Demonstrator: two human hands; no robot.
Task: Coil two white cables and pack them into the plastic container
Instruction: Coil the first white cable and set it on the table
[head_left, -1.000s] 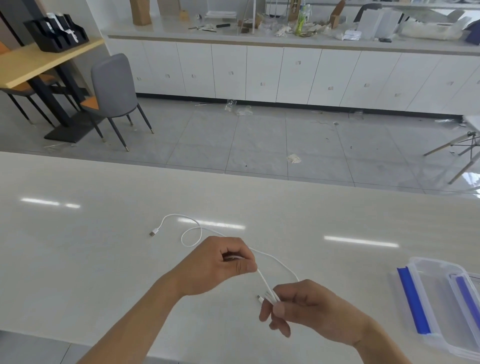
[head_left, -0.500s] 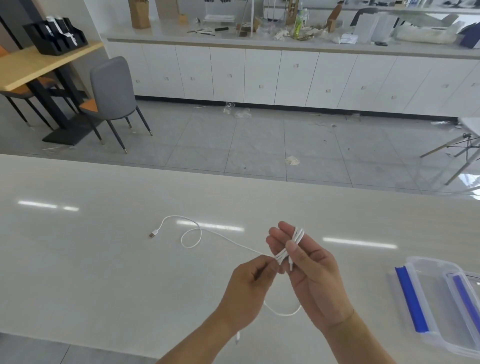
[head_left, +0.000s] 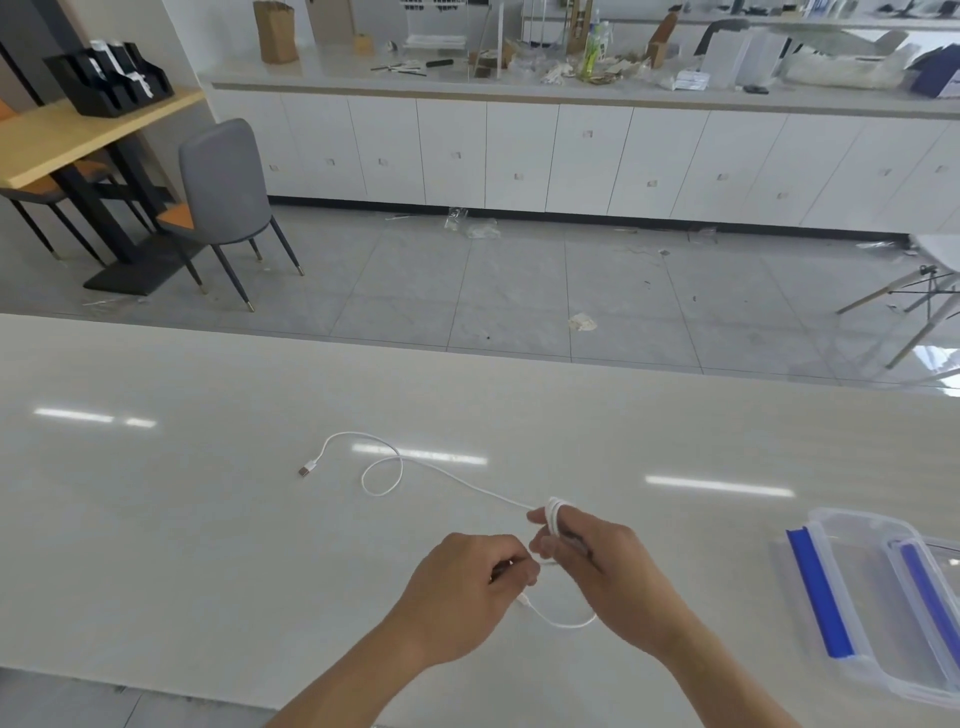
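Observation:
A thin white cable (head_left: 452, 474) runs across the pale table from its USB plug at the far left, through a small loop, to my hands. My right hand (head_left: 602, 566) holds several turns of it wrapped around its fingers. My left hand (head_left: 462, 587) pinches the cable just beside the right hand, and a slack loop hangs below both hands. The clear plastic container (head_left: 852, 587) with blue clips lies at the right edge of the table, apart from my hands. Only one white cable is visible.
The long white table (head_left: 182, 519) ends at its far edge, with grey tiled floor beyond. A grey chair (head_left: 223, 187) and a wooden table stand far left; white cabinets with a cluttered counter line the back wall.
My hands have dropped lower and turned, with another turn of cable on the right fingers. The left hand has shifted its pinch along the cable. The plug end on the table stayed put.

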